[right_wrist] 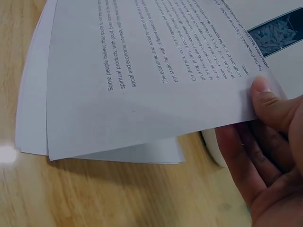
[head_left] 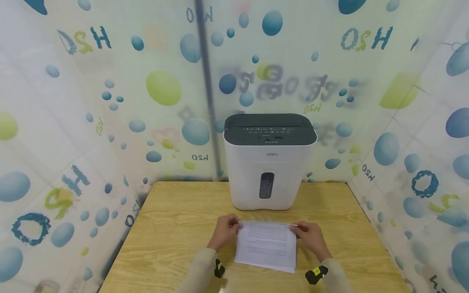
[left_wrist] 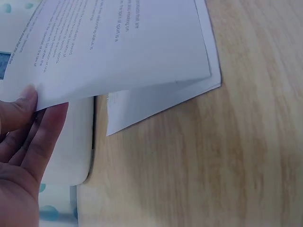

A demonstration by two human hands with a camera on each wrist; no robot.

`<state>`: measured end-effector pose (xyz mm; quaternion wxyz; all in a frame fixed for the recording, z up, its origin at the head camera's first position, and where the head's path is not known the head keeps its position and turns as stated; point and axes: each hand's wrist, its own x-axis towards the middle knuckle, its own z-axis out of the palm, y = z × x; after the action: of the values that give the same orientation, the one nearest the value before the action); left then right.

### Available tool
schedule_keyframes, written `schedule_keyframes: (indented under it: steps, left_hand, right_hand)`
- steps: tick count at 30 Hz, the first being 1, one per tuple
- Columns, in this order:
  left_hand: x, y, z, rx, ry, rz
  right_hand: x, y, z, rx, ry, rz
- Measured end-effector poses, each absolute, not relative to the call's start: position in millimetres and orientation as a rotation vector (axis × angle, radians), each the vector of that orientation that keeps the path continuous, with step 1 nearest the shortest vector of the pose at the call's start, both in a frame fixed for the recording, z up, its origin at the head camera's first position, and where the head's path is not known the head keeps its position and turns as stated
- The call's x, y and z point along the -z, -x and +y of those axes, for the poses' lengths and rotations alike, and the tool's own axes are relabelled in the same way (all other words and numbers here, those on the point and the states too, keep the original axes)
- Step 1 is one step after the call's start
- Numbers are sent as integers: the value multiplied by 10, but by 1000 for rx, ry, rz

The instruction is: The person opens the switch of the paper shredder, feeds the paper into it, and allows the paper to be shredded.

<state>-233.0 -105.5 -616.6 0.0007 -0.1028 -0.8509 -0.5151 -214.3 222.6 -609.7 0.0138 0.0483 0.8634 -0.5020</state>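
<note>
Both hands hold a printed white sheet by its far corners, in front of a white shredder with a dark top. My left hand pinches the far left corner between thumb and fingers; the left wrist view shows this hand at the sheet's edge. At the far right corner, my right hand pinches the sheet, thumb on the printed side, as the right wrist view shows with the hand and sheet. Beneath the raised sheet lie more white papers on the table.
The shredder stands at the back of the wooden table, its small window facing me. Patterned curtains with blue and green spots hang behind the table and on both sides.
</note>
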Motion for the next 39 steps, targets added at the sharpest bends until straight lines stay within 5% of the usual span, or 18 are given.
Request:
schedule_keyframes:
  steps: [39]
  left_hand:
    - [5277, 2779, -1047, 1589, 490, -2467]
  right_hand:
    - [5231, 2559, 2316, 1650, 39, 2754]
